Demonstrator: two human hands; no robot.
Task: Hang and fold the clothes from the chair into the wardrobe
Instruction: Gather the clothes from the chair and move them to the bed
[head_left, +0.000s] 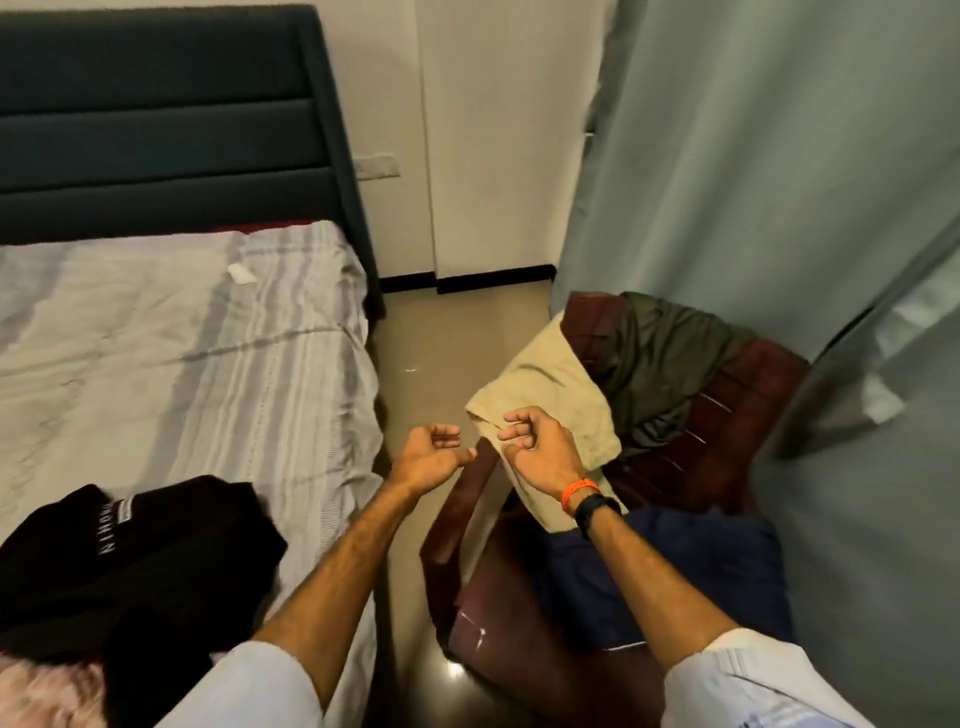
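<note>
A chair (737, 415) with clothes (550, 395) draped on it stands right of the bed (182, 338), before a curtain (753, 156).

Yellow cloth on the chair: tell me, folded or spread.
Spread, not folded: the yellow cloth lies loosely draped over the chair arm and seat, one end hanging down.

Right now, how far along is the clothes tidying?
Early, it seems. One black garment already lies on the bed, off the chair. Both hands, left and right, hover with loosely curled fingers by the cream garment, gripping nothing. It still lies on the chair with an olive garment and a navy one. No wardrobe interior shows, so nothing looks hung.
</note>
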